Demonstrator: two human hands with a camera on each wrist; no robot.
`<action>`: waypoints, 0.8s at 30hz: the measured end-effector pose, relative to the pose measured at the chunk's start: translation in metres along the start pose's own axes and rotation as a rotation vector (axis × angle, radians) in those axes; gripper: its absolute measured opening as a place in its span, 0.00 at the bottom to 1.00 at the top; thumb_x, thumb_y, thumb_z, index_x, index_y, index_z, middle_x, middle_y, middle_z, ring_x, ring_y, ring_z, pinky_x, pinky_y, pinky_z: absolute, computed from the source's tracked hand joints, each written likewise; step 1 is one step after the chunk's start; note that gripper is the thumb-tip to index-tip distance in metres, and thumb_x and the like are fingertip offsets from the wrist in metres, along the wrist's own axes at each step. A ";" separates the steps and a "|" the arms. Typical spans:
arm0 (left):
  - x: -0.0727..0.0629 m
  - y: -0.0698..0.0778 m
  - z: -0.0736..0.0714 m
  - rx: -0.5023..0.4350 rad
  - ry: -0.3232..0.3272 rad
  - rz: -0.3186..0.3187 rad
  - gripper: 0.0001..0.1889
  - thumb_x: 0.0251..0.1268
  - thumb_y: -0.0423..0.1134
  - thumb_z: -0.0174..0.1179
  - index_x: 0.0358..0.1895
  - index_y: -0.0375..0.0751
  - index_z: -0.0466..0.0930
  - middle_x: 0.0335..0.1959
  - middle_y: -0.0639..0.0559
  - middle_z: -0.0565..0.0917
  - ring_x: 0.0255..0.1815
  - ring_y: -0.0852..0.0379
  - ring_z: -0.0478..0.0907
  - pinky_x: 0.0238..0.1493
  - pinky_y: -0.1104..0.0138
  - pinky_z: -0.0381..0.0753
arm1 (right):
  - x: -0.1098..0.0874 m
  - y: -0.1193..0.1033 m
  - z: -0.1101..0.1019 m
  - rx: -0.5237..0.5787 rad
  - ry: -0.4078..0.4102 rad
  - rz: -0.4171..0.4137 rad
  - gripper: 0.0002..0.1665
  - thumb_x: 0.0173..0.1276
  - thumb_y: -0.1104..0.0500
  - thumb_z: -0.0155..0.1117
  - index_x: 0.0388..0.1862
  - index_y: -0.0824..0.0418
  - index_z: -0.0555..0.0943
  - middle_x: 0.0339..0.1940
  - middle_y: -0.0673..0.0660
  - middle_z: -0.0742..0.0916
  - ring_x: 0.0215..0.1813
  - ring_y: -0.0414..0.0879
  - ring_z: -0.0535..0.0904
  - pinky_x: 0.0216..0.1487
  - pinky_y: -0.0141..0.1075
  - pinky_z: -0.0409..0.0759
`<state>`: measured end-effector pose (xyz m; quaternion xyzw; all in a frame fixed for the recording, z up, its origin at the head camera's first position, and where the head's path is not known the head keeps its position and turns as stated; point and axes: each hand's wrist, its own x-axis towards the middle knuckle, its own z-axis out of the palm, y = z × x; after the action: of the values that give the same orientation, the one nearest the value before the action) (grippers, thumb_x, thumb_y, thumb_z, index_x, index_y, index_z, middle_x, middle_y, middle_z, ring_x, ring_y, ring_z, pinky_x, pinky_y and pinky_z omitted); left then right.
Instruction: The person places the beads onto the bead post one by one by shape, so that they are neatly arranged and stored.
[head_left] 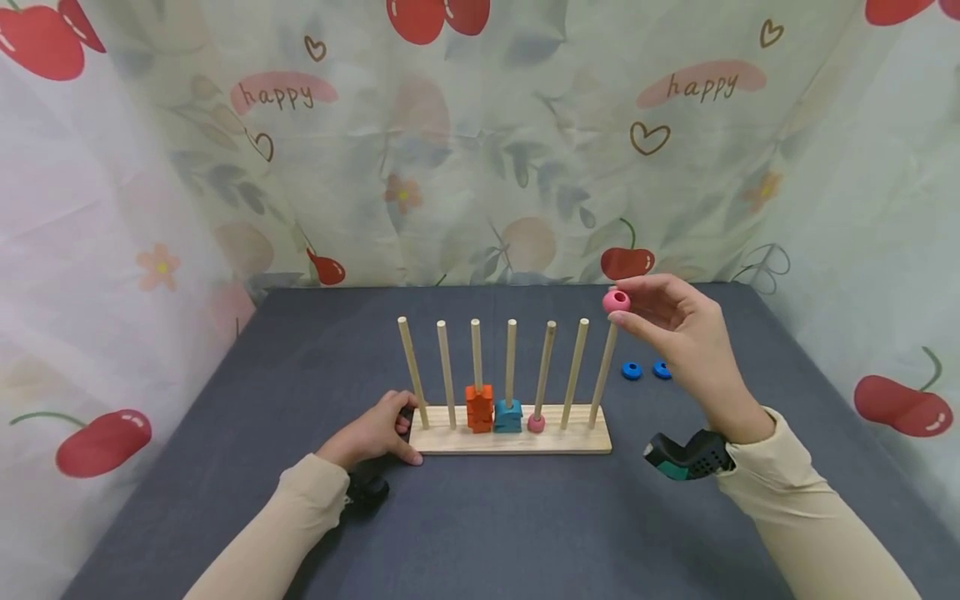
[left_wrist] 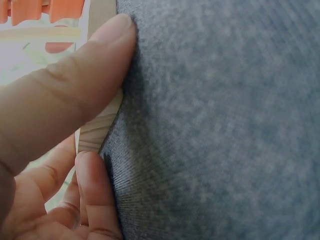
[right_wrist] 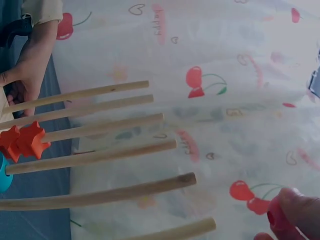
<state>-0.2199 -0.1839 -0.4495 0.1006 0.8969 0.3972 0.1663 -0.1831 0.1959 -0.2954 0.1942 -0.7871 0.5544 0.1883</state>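
My left hand (head_left: 380, 429) grips the left end of a wooden base (head_left: 450, 442) that carries several upright pegs; in the left wrist view the thumb (left_wrist: 75, 85) lies along its edge. Between right thumb and fingers, my right hand (head_left: 678, 321) pinches a pink bead (head_left: 617, 301), its hole showing, up by the top of the rightmost peg (head_left: 604, 375). Orange star-shaped pieces (head_left: 479, 408) are stacked on the third peg from the left. Blue-teal pieces (head_left: 507, 417) sit on the fourth, and another pink bead (head_left: 536, 423) rests at the foot of the fifth.
Two blue rings (head_left: 632, 371) lie on the dark tablecloth (head_left: 517, 525) to the right of the base, one partly behind the right hand. A patterned curtain (head_left: 480, 167) stands behind the table and along both sides.
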 end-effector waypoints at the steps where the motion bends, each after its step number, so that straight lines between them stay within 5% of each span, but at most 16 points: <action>1: 0.000 0.000 0.000 0.004 0.000 -0.001 0.38 0.32 0.29 0.81 0.53 0.36 0.71 0.48 0.43 0.67 0.43 0.52 0.68 0.44 0.65 0.70 | 0.002 -0.001 0.003 0.005 -0.009 -0.006 0.20 0.63 0.63 0.68 0.54 0.63 0.79 0.46 0.43 0.85 0.47 0.35 0.83 0.49 0.25 0.78; 15: -0.001 0.002 0.000 -0.005 -0.011 -0.022 0.38 0.33 0.29 0.81 0.54 0.36 0.71 0.48 0.44 0.67 0.43 0.52 0.68 0.44 0.65 0.70 | 0.031 -0.001 0.021 -0.170 -0.227 0.027 0.17 0.60 0.52 0.72 0.47 0.54 0.85 0.46 0.50 0.87 0.49 0.33 0.82 0.51 0.27 0.77; 24: 0.000 0.001 -0.001 -0.004 -0.007 -0.017 0.38 0.33 0.29 0.81 0.54 0.36 0.71 0.49 0.43 0.67 0.44 0.52 0.68 0.45 0.65 0.70 | 0.031 -0.007 0.026 -0.037 -0.240 -0.002 0.16 0.59 0.60 0.72 0.46 0.62 0.84 0.46 0.53 0.88 0.44 0.36 0.86 0.46 0.29 0.80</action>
<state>-0.2202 -0.1837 -0.4482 0.0942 0.8964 0.3970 0.1729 -0.2088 0.1660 -0.2824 0.2566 -0.8138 0.5124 0.0968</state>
